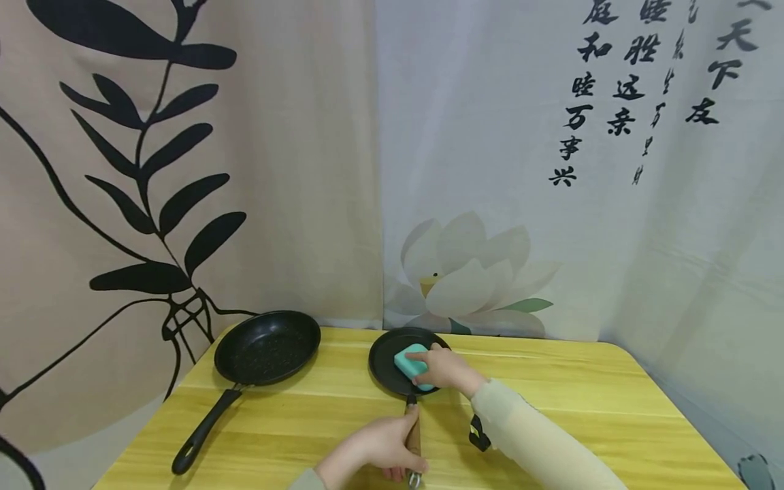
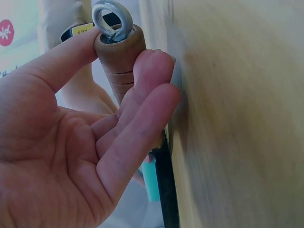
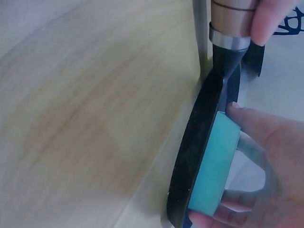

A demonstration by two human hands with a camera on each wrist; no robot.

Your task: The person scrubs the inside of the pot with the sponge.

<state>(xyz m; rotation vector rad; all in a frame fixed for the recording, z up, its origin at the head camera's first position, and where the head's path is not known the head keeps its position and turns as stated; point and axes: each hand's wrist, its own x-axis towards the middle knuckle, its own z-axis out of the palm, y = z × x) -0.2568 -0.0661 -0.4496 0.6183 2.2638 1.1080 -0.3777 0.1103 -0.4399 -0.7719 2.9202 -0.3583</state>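
A small black frying pan (image 1: 382,361) lies on the wooden table, its handle pointing toward me. My left hand (image 1: 382,442) grips the wooden handle (image 2: 121,61), thumb on one side and fingers on the other; a metal ring (image 2: 113,20) sticks out past the hand. Inside the pan is a turquoise sponge (image 3: 213,164). My right hand (image 1: 446,371) holds this sponge against the pan's surface, with the thumb at one end and fingers at the other in the right wrist view.
A larger black frying pan (image 1: 266,347) stands at the left of the yellow wooden table (image 1: 551,381), its black handle toward the front left. Behind the table hangs a curtain (image 1: 306,170) printed with leaves, a lotus and writing. A black strap (image 1: 479,433) shows by the right sleeve.
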